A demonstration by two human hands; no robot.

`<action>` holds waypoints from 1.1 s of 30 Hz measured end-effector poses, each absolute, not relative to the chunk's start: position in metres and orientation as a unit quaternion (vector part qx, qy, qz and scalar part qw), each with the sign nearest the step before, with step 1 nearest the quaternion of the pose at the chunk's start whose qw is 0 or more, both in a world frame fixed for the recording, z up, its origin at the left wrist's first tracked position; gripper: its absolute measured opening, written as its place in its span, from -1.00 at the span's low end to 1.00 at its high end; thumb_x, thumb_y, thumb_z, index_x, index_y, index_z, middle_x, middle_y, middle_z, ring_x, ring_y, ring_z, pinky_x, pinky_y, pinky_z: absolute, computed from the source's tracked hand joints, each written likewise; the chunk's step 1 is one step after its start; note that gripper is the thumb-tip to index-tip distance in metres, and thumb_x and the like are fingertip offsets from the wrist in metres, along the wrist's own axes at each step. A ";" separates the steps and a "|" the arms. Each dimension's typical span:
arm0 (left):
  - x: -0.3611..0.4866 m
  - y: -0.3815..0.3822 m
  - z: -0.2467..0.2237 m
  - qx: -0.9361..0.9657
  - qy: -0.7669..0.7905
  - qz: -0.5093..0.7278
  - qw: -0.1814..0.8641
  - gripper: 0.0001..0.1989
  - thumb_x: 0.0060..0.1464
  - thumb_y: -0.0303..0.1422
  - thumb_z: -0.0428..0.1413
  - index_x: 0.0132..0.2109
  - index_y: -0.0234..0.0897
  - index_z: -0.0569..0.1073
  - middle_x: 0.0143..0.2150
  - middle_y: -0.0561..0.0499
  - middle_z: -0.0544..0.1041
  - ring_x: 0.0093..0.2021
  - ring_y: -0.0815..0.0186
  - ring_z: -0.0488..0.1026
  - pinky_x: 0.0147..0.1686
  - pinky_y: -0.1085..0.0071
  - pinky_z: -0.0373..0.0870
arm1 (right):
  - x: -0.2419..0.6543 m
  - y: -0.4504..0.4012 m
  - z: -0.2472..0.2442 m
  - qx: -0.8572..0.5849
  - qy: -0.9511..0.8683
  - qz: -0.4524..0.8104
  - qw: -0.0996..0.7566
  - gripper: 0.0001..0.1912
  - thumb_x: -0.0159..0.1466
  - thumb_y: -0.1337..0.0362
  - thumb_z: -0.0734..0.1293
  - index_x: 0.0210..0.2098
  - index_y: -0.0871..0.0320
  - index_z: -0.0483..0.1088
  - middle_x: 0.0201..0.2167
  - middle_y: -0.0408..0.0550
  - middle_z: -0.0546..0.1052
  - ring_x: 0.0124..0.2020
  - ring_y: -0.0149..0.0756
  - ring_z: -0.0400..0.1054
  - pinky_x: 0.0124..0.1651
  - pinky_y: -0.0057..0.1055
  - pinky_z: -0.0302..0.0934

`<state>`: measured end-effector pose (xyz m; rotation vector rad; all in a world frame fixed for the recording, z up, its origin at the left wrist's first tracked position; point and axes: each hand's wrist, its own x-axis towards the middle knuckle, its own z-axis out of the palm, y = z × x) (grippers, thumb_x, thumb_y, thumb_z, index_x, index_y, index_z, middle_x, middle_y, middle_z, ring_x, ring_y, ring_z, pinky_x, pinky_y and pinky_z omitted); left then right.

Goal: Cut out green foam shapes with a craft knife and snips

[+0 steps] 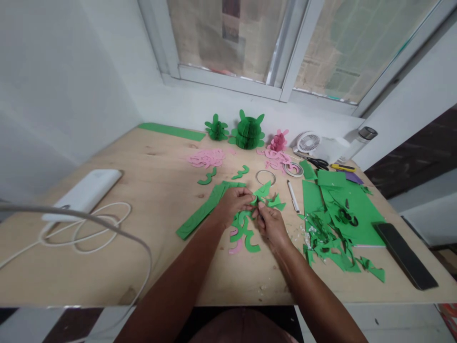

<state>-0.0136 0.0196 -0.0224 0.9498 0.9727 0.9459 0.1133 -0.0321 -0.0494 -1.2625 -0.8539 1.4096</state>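
Near the middle of the table my left hand [233, 205] pinches a piece of green paper [263, 190] between thumb and fingers. My right hand [272, 223] is closed close beside it, at the paper's lower edge. A small dark thing shows at its fingers, mostly hidden, and I cannot tell its kind. Curved green paper cutouts [252, 242] and a pink cutout [235, 247] lie beneath and in front of the hands. Left of my left hand rest long green paper strips [200, 215].
Green scraps [330, 243], green sheets [369, 216] and a black phone-like slab [405, 255] lie at right. A white pen [293, 195] is nearer. Green [249, 132] and pink [279, 141] paper figures, a small fan [308, 142] and a bottle [359, 143] stand behind. A white cable [124, 228] crosses the left.
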 end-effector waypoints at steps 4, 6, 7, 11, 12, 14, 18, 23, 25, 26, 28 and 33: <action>-0.014 0.020 -0.022 0.426 0.429 0.418 0.678 -0.79 -0.30 -0.30 0.28 -0.54 -0.30 0.42 -0.59 0.12 0.41 -0.54 0.41 0.40 -0.41 0.43 0.44 | 0.112 -0.033 -0.049 -0.528 -0.351 0.583 0.508 -0.45 0.01 -0.24 0.37 -0.58 0.18 0.36 -0.84 -0.37 0.07 -0.79 -0.57 -0.21 -0.71 -0.49 -0.40; -0.015 0.021 -0.023 0.435 0.429 0.415 0.674 -0.80 -0.29 -0.31 0.27 -0.55 -0.30 0.41 -0.59 0.12 0.40 -0.54 0.43 0.38 -0.41 0.45 0.43 | 0.111 -0.033 -0.048 -0.530 -0.347 0.584 0.508 -0.44 0.01 -0.24 0.38 -0.58 0.18 0.36 -0.84 -0.37 0.08 -0.79 -0.58 -0.20 -0.71 -0.50 -0.40; -0.015 0.021 -0.023 0.440 0.429 0.414 0.671 -0.81 -0.29 -0.31 0.26 -0.55 -0.30 0.41 -0.59 0.12 0.40 -0.54 0.43 0.38 -0.41 0.45 0.43 | 0.111 -0.034 -0.048 -0.531 -0.346 0.584 0.508 -0.44 0.01 -0.24 0.38 -0.58 0.18 0.36 -0.84 -0.36 0.09 -0.79 -0.58 -0.20 -0.71 -0.50 -0.39; -0.014 0.022 -0.025 0.449 0.432 0.411 0.666 -0.83 -0.27 -0.32 0.24 -0.54 -0.31 0.42 -0.58 0.14 0.39 -0.54 0.45 0.37 -0.41 0.46 0.41 | 0.110 -0.035 -0.045 -0.529 -0.346 0.584 0.509 -0.44 0.01 -0.24 0.38 -0.59 0.18 0.35 -0.83 -0.37 0.08 -0.78 -0.58 -0.21 -0.70 -0.50 -0.39; -0.014 0.022 -0.025 0.448 0.433 0.411 0.666 -0.83 -0.27 -0.33 0.24 -0.54 -0.31 0.42 -0.58 0.14 0.39 -0.54 0.45 0.37 -0.41 0.46 0.42 | 0.110 -0.035 -0.044 -0.529 -0.347 0.583 0.510 -0.44 0.01 -0.24 0.38 -0.59 0.18 0.35 -0.83 -0.37 0.08 -0.78 -0.58 -0.21 -0.70 -0.50 -0.39; -0.014 0.022 -0.025 0.447 0.433 0.411 0.666 -0.84 -0.27 -0.34 0.24 -0.54 -0.31 0.42 -0.58 0.13 0.39 -0.54 0.45 0.37 -0.41 0.46 0.42 | 0.110 -0.035 -0.044 -0.528 -0.348 0.583 0.510 -0.44 0.00 -0.24 0.38 -0.60 0.18 0.35 -0.83 -0.37 0.06 -0.78 -0.58 -0.22 -0.70 -0.50 -0.40; -0.015 0.022 -0.026 0.447 0.428 0.411 0.669 -0.84 -0.26 -0.34 0.24 -0.54 -0.32 0.42 -0.58 0.13 0.40 -0.53 0.44 0.38 -0.40 0.46 0.43 | 0.111 -0.034 -0.047 -0.529 -0.350 0.583 0.508 -0.44 0.00 -0.24 0.38 -0.60 0.18 0.35 -0.83 -0.36 0.08 -0.79 -0.58 -0.20 -0.71 -0.50 -0.39; -0.015 0.022 -0.026 0.437 0.430 0.416 0.671 -0.83 -0.24 -0.32 0.24 -0.49 -0.33 0.45 -0.55 0.11 0.43 -0.51 0.41 0.41 -0.39 0.43 0.44 | 0.112 -0.033 -0.049 -0.524 -0.349 0.585 0.512 -0.45 0.03 -0.23 0.38 -0.60 0.18 0.35 -0.86 -0.37 0.07 -0.80 -0.58 -0.21 -0.71 -0.50 -0.39; -0.015 0.022 -0.025 0.442 0.427 0.416 0.670 -0.83 -0.25 -0.32 0.24 -0.50 -0.33 0.46 -0.55 0.11 0.42 -0.51 0.41 0.40 -0.39 0.44 0.44 | 0.112 -0.033 -0.048 -0.524 -0.345 0.586 0.513 -0.45 0.02 -0.22 0.39 -0.60 0.18 0.35 -0.85 -0.37 0.08 -0.80 -0.58 -0.20 -0.71 -0.50 -0.40; -0.015 0.021 -0.024 0.446 0.427 0.415 0.668 -0.83 -0.25 -0.32 0.24 -0.51 -0.33 0.45 -0.56 0.11 0.42 -0.52 0.42 0.39 -0.40 0.44 0.44 | 0.112 -0.033 -0.048 -0.525 -0.343 0.586 0.513 -0.45 0.02 -0.22 0.39 -0.60 0.19 0.35 -0.85 -0.36 0.09 -0.80 -0.58 -0.20 -0.71 -0.50 -0.40; -0.015 0.021 -0.023 0.453 0.431 0.411 0.663 -0.84 -0.26 -0.33 0.24 -0.53 -0.32 0.45 -0.57 0.11 0.41 -0.53 0.42 0.38 -0.42 0.45 0.42 | 0.111 -0.034 -0.047 -0.526 -0.342 0.583 0.516 -0.45 0.02 -0.22 0.39 -0.61 0.19 0.35 -0.85 -0.36 0.10 -0.80 -0.58 -0.19 -0.71 -0.50 -0.39; -0.015 0.021 -0.022 0.457 0.436 0.409 0.659 -0.84 -0.25 -0.33 0.24 -0.54 -0.32 0.44 -0.58 0.10 0.41 -0.53 0.41 0.38 -0.42 0.43 0.43 | 0.111 -0.033 -0.048 -0.529 -0.352 0.575 0.516 -0.45 0.03 -0.21 0.39 -0.62 0.19 0.36 -0.85 -0.35 0.09 -0.80 -0.58 -0.18 -0.72 -0.50 -0.38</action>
